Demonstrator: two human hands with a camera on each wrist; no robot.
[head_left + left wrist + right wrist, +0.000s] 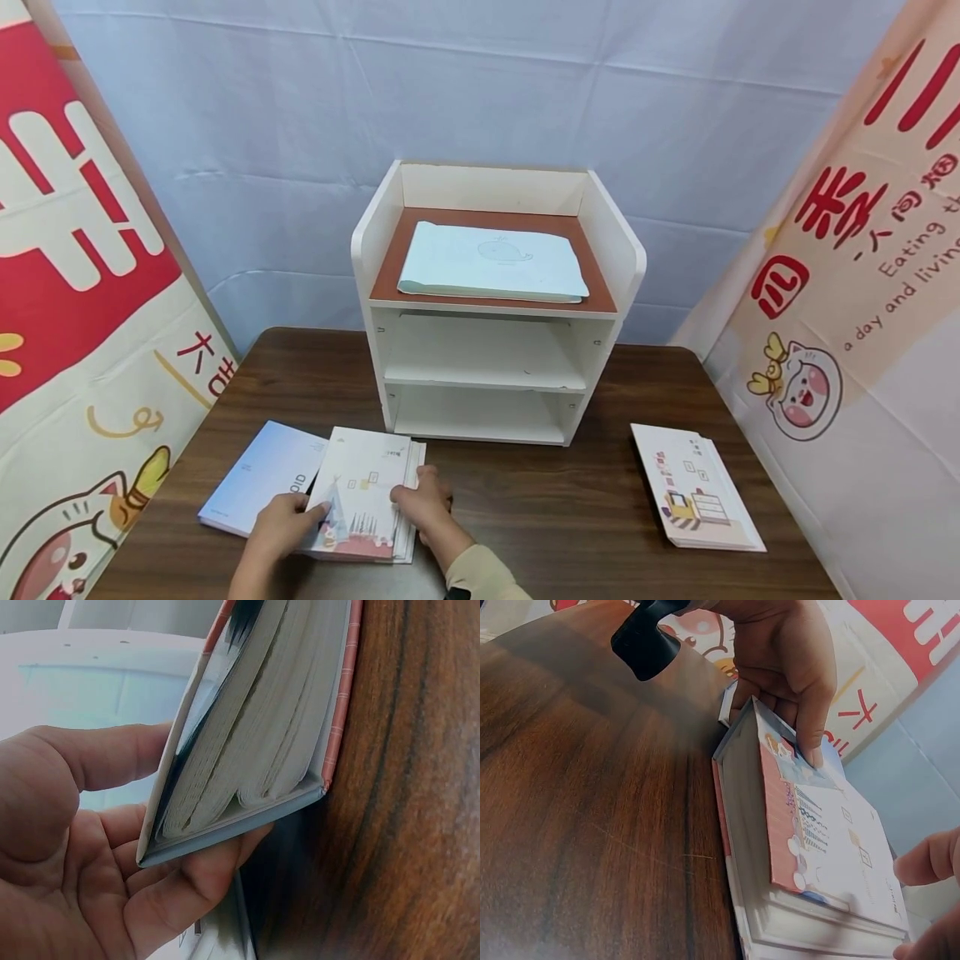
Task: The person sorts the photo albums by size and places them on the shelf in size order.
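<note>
A thick hardcover album [367, 467] lies on the table at the front left, its white cover printed with a tent and small pictures. My left hand [285, 521] grips its spine side, thumb over the cover; in the left wrist view the fingers [180, 892] curl round the spine below the page block. At the opposite edge is my right hand [429, 502], its thumb on the cover and its fingers beside the pages. Part of a blue book [262, 479] lies hidden under or behind the album and my left hand.
A white shelf unit [487, 304] stands at the back of the table, and a pale blue whale-drawing album [487, 262] lies on its top. Another white illustrated album [693, 487] is at the right of the brown table [555, 533]. Printed cloths hang on both sides.
</note>
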